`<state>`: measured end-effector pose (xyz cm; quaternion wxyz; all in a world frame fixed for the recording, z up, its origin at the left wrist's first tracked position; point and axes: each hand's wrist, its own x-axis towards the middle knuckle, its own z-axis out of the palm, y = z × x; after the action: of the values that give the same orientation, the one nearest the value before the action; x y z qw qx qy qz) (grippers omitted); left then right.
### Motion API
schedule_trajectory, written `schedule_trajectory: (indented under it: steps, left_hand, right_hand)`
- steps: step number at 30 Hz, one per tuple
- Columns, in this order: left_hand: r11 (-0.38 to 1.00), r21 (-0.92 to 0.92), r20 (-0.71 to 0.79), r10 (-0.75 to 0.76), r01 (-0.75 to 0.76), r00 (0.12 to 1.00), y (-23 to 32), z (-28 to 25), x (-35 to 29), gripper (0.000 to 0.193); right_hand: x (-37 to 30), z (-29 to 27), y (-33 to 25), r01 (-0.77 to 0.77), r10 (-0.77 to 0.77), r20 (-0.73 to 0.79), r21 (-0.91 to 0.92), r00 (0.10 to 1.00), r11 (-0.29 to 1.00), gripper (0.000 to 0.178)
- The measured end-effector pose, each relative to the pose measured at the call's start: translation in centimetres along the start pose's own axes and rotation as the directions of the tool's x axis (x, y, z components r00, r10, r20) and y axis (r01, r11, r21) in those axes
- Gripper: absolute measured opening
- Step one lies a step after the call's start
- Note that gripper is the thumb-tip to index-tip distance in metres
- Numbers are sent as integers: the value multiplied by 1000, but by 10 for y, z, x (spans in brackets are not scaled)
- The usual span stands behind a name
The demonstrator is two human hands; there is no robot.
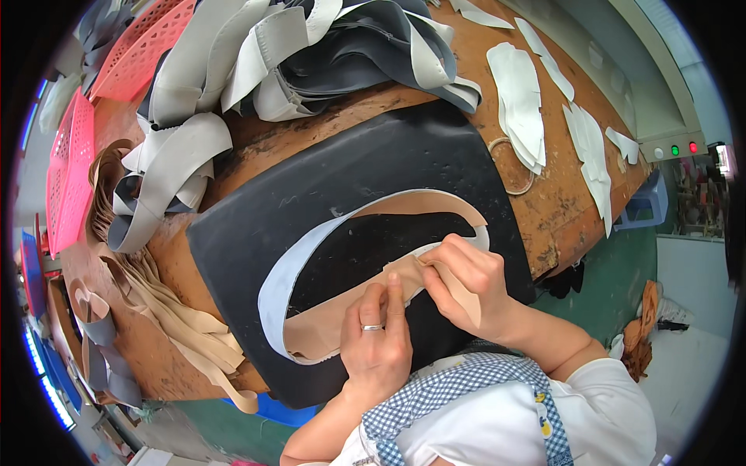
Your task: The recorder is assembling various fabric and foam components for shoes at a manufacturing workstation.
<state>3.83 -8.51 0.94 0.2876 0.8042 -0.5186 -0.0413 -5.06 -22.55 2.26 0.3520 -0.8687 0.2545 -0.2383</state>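
Both hands pinch the beige curved strip [404, 272] over the black mat [311, 202]: left hand [378, 342] nearer, right hand [466, 279] at its fold.

Black rubbery work mat [326, 179]: matt black with faint pale scuffs. Curved looped fabric band [311, 342]: beige-pink on one face, pale blue-grey on the other [273, 287]. Wooden worktable [559, 217]: orange-brown, with darker stains. Piled foam-lined pieces [311, 54]: dark grey with off-white undersides. Loose grey strips [167, 167]: light grey, some charcoal. Stack of tan strips [183, 326]: beige to tan. Flat cut pieces [521, 101]: white. Perforated plastic baskets [70, 171]: coral pink. Floor [614, 272]: green. Apron strap and bib [458, 388]: blue-and-white small check. Shirt sleeve [614, 412]: white. Ring [372, 328] on the left hand [378, 342]: silver. Two small lamps [684, 148]: one green, one red.
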Motion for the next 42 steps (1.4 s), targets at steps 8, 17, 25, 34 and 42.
schedule_trajectory:
  steps: [8, 17, 25, 34, 42]
  left_hand:
    - [987, 142, 126, 53, -71, 991, 6, -6, 2, 56]
    - [932, 299, 218, 145, -207, 965, 14, 1, 2, 55]
    - [895, 372, 236, 165, -246, 958, 17, -1, 5, 55]
    - [861, 419, 306, 163, -287, 938, 25, -2, 19, 62]
    - [878, 306, 385, 238, -367, 892, 34, 6, 25, 61]
  right_hand:
    - [-2, -1, 2, 11, -9, 40, -59, 999, 998, 12]
    - [-13, -30, 8, -200, 199, -41, -26, 979, 979, 7]
    - [-8, -33, 14, -235, 235, 1, -9, 972, 972, 6]
    - [-7, -31, 16, -213, 216, 22, -79, 976, 974, 8]
    - [-16, -58, 32, -267, 267, -9, 4, 964, 964, 12]
